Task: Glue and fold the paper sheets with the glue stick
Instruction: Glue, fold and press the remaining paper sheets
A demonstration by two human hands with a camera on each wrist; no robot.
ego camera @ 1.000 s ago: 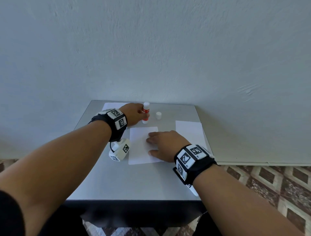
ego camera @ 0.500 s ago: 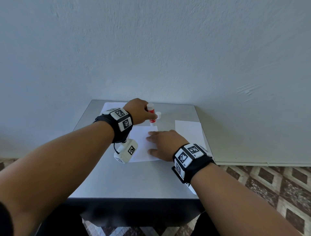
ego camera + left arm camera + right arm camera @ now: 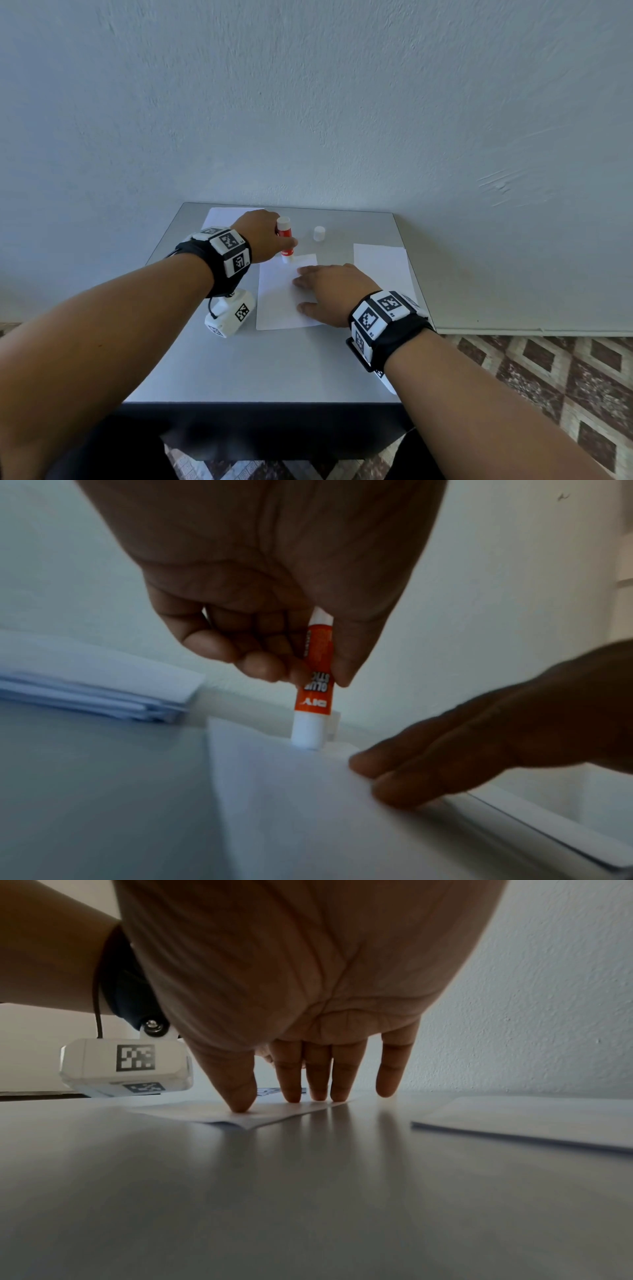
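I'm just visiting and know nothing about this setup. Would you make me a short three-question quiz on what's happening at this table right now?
1. True or false: the glue stick is held with its tip down on the middle sheet.
2. Which hand grips the glue stick? A) the left hand B) the right hand C) neither
3. Fill in: the white cap stands on the ____, apart from the stick.

Key
1. True; the left wrist view shows the tip on the sheet near its far edge.
2. A; the right hand lies flat, fingers pressing the same sheet.
3. Table.
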